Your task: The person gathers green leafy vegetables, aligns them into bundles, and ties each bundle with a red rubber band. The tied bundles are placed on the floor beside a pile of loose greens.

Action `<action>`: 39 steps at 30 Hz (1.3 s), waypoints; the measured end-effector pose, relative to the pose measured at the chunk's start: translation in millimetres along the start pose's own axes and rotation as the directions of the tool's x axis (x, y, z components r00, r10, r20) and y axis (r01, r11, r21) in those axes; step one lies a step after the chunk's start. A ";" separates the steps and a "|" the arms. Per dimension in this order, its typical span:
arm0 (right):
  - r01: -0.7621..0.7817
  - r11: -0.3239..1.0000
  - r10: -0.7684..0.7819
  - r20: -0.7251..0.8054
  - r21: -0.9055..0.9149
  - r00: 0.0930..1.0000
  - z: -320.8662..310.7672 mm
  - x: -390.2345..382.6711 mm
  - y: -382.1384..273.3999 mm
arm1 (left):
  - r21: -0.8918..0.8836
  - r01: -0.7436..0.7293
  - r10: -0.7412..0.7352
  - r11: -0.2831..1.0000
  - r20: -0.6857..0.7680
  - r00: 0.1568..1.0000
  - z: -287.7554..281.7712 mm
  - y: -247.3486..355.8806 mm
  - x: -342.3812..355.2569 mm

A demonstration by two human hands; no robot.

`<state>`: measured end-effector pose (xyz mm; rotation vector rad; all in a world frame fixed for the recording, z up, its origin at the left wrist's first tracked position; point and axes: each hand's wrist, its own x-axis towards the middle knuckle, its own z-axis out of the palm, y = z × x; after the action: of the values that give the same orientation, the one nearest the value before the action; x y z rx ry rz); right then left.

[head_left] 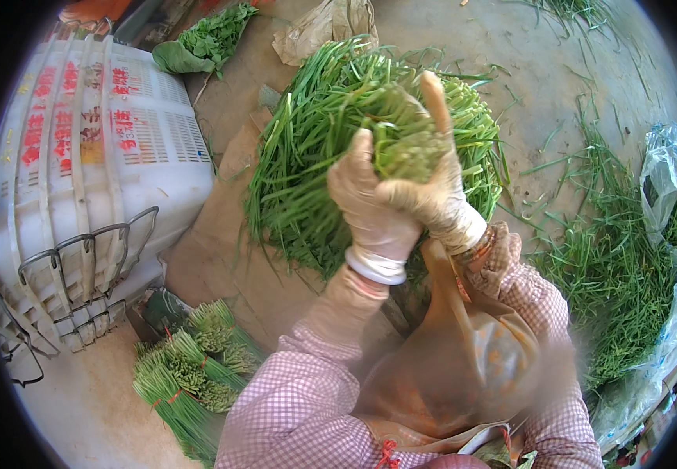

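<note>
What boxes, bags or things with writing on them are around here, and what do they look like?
Stack of white plastic crates: at the left, slotted sides, red printed marks, wire handles.
Clear plastic bag: at the right edge, crumpled, green stalks inside.
Crumpled tan bag: top centre, on the ground.
Brown cardboard sheet: flat, under the pile of green stalks.
No screens or signs.

The person's apron (471, 367) and right sleeve (557, 344) are blurred near the lens.
</note>
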<state>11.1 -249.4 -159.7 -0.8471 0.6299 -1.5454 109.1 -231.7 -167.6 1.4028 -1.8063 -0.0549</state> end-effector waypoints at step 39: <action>0.248 0.856 -0.154 0.234 -0.454 0.960 10.0 -9.7 5.7 | -0.179 0.202 -0.061 0.963 0.586 0.808 -52.0 -28.3 -32.8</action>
<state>22.8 -240.0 -159.9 -1.4623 0.8201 -1.4890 164.7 -193.0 -166.1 1.4294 -2.0872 -0.8280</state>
